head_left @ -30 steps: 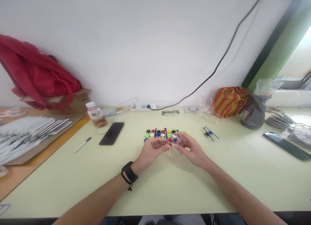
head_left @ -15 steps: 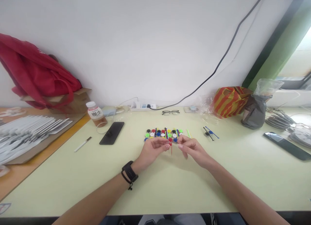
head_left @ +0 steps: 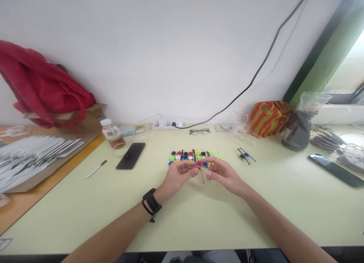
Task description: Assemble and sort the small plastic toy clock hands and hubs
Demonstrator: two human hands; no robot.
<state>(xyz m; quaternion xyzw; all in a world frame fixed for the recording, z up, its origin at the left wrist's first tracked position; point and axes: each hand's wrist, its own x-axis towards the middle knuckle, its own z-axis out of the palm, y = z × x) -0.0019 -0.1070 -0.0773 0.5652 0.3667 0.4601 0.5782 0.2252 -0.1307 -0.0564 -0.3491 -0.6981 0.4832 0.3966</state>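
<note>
Nearest, two bare forearms reach over the pale table [head_left: 199, 217], the left one wearing a black watch [head_left: 151, 204]. Further out, the left hand [head_left: 178, 176] pinches a red button [head_left: 199, 164] on a thin red stick [head_left: 201, 175] between thumb and fingertips, held just above the tabletop. Close beside it, the right hand [head_left: 223, 175] has its fingers curled, tips near the stick; whether they touch it cannot be told. Just behind the hands lie rows of coloured buttons [head_left: 189, 157] with more sticks. Beyond, a black phone [head_left: 130, 155] and a bottle [head_left: 112, 133] sit to the left, glasses [head_left: 199, 131] by the wall, and a striped bag [head_left: 269, 117] to the right
</note>
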